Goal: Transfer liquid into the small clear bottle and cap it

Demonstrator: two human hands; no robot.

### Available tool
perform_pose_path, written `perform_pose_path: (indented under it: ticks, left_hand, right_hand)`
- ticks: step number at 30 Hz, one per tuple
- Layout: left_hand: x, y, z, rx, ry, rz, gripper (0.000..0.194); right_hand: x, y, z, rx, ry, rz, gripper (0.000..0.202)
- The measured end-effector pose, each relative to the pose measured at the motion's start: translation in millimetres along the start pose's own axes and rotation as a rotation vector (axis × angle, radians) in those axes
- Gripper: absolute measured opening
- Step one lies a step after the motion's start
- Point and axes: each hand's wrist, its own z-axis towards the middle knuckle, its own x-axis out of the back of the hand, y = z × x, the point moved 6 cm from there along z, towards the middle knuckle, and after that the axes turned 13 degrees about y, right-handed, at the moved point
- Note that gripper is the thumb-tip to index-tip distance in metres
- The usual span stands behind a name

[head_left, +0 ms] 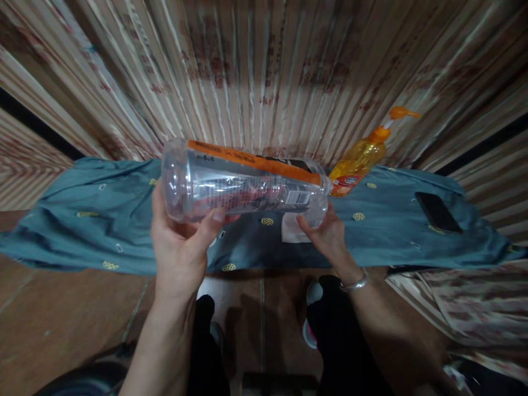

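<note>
A large clear plastic bottle (247,184) with an orange-edged printed label lies sideways in the air, held between both hands. My left hand (183,231) is wrapped round its wide left end, thumb across the near side. At the narrower right end, my right hand (325,231) grips the bottle from below; some of its fingers are hidden behind the plastic. Just past that end stands an orange pump bottle (357,165) of yellow liquid. A pale square cloth or paper (293,230) shows partly under the right end of the held bottle.
A teal patterned cloth (103,220) covers the long narrow surface ahead. A black phone (438,212) lies on its right part. Behind hangs a pleated striped curtain (264,71). Below are the tiled floor (53,319) and the person's legs in black.
</note>
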Motion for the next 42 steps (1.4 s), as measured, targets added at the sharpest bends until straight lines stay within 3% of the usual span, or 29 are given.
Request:
perform_pose_path:
  ticks: [18,25,42]
  left_hand:
    - [-4.7,-5.2,0.5,0.025,-0.015,-0.016,0.044]
    - [-5.0,-5.6,0.8,-0.008,-0.034,-0.032,0.047]
    - [-2.5,-6.7,4.9,0.020,0.056,-0.045,0.050]
  right_hand:
    - [-0.2,4.5,-1.4,-0.010,0.002,-0.045,0.078]
    - [-0.5,5.8,-0.5,0.042,0.057,-0.041,0.079]
    - [-2.2,0.8,0.1,0.014,0.031,0.029,0.076]
